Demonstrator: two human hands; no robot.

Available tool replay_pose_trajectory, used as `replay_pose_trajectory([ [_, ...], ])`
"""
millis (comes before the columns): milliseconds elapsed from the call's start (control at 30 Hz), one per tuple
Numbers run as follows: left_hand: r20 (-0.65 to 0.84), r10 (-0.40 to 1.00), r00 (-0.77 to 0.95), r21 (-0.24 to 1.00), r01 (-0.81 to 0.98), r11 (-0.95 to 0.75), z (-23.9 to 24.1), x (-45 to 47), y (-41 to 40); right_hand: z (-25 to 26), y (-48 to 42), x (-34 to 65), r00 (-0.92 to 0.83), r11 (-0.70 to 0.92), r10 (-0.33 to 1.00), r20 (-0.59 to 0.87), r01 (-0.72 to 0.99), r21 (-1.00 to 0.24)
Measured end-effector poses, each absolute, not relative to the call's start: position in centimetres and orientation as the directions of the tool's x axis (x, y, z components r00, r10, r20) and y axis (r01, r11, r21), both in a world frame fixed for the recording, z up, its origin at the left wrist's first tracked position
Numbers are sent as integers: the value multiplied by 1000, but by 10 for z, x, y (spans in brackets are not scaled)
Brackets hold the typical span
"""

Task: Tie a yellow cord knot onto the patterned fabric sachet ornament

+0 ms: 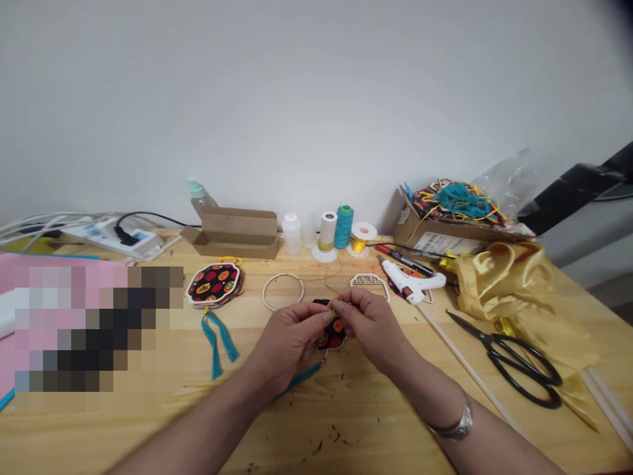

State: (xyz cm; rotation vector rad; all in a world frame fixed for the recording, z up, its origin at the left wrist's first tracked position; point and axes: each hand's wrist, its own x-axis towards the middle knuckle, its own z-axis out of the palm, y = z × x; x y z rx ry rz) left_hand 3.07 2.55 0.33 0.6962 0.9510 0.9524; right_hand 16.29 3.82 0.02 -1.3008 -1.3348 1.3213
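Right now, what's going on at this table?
A person holds a small patterned fabric piece between the left hand and right hand over the wooden table, fingers pinching its top edge where a gold thread runs up toward the spools. A teal tassel trails from under the left hand. A stack of similar pieces lies to the left, a wooden ring behind, and a glue gun and black scissors to the right.

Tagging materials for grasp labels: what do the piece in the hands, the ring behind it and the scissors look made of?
The piece, pinched by left hand and right hand: printed cloth, matte black with red-orange dots; any core is hidden. The ring: thin pale hoop, bare wood or bamboo by the colour. The scissors: black all over, dull sheen, likely coated metal.
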Motion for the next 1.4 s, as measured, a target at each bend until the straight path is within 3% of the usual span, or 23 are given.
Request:
replay_pose_trajectory([
  [400, -368, 895, 253, 847, -307, 434, 3, 29, 25, 9, 40, 166, -76, -60, 994, -77, 206, -977],
  [800, -351, 910, 219, 876, -268, 402, 6, 29, 26, 11, 41, 166, -170, -185, 966, -196, 79, -980],
  [1033, -347, 915, 206, 875, -280, 395, 4, 29, 25, 11, 42, 166, -129, -201, 968, -215, 110, -973],
  [1267, -327, 918, 223, 881, -279, 382, 5, 29, 25, 6, 42, 170, -180, 14, 983, -41, 298, -954],
  [1400, -303, 946, 117, 939, -130, 317, 10, 26, 27, 6, 44, 173, -165, 112, 985, 47, 412, -904],
])
